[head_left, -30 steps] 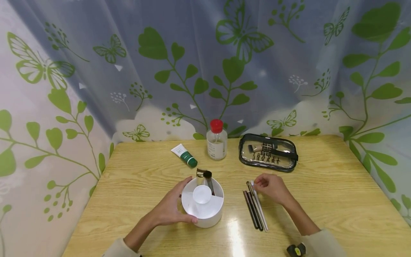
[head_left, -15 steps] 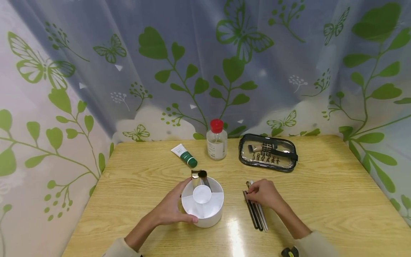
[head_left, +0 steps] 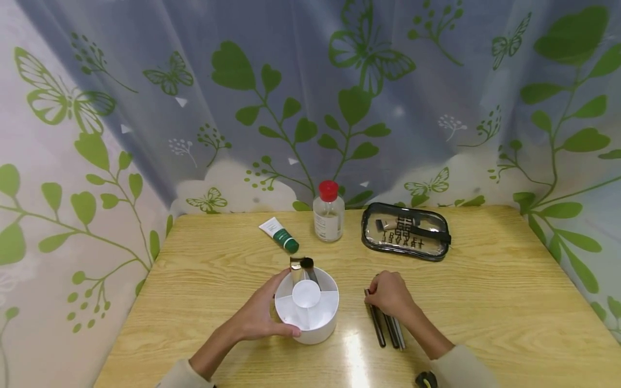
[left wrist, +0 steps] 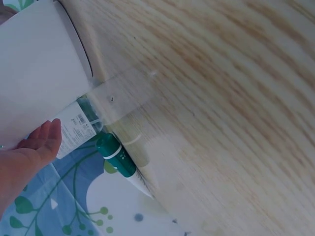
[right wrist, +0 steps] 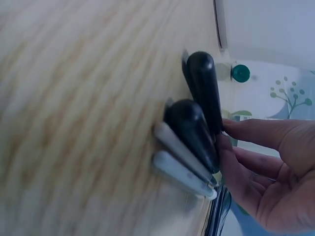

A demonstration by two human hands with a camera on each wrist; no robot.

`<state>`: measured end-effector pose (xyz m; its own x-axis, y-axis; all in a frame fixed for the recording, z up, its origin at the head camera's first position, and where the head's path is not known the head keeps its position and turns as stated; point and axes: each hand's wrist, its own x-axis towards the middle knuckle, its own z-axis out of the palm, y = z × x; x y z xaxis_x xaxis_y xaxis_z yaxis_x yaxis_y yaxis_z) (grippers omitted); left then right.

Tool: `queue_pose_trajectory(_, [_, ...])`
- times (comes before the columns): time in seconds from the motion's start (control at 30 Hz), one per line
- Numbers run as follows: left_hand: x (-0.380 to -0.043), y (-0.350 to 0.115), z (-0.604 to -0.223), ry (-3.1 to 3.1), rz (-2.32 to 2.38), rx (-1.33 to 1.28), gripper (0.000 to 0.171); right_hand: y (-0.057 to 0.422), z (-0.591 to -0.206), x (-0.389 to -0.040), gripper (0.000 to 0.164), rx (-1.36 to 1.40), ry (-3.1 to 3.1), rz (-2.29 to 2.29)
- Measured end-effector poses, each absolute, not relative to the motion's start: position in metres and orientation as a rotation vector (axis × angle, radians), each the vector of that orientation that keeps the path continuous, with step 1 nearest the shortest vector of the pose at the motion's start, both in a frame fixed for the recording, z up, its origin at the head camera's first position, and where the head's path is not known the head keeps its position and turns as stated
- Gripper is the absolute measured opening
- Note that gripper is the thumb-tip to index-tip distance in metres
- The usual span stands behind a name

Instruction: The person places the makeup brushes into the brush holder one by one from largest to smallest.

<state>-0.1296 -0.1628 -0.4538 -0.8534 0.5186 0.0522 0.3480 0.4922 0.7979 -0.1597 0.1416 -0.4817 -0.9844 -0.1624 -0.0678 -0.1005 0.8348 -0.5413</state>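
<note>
On the left my left hand [head_left: 262, 312] grips a round white divided organizer [head_left: 315, 334], fingers behind its wall and thumb along the near side. A makeup brush with dark bristles [head_left: 308, 263] and a gold-and-dark flat-topped item [head_left: 296, 265] stand in its back compartments. My right hand [head_left: 393, 295] pinches the upper end of the leftmost black-handled brush [head_left: 378, 331] between thumb and index finger; its lower end lies on the table. Close beside it in the right wrist view lie another black-handled brush [right wrist: 189, 123] and two pale-handled ones [right wrist: 179, 169]. The hand hides their upper ends.
A green-and-white tube [head_left: 280, 235] lies behind the organizer. Next to it stands a clear bottle with a red cap [head_left: 328, 215]. The clear, black-edged travel pouch [head_left: 406, 231] lies at the back right, a brush-like item inside. A patterned curtain [head_left: 271, 108] hangs behind the wooden table [head_left: 204, 269].
My right hand has moved left from the pale brush to the leftmost black one and now pinches it; that brush has shifted slightly left, apart from the others. The left hand keeps its grip.
</note>
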Motion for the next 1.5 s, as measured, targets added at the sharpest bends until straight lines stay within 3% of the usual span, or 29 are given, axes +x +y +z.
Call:
queue_pose_trajectory(0.3, [-0.131, -0.162, -0.456, 2.542, 1.298, 0.781, 0.112, 0.137, -0.481, -0.155, 0.049, -0.166, 2.879, -0.885])
queue_pose_trajectory(0.43, [-0.131, -0.162, -0.457, 2.545, 1.3, 0.769, 0.114, 0.139, -0.481, -0.155, 0.042, -0.16, 2.858, -0.95])
queue_pose_trajectory(0.67, [-0.13, -0.161, -0.46, 2.532, 1.297, 0.721, 0.118, 0.146, -0.474, -0.155, 0.003, -0.184, 2.877, -1.086])
queue_pose_trajectory(1.2, [-0.131, -0.159, -0.461, 2.526, 1.345, 0.72, 0.123, 0.141, -0.411, -0.145, 0.022, -0.337, 2.663, -1.868])
queue_pose_trajectory(1.5, [-0.129, -0.157, -0.46, 2.547, 1.312, 0.687, 0.124, 0.122, -0.398, -0.139, 0.024, -0.324, 2.511, -2.168])
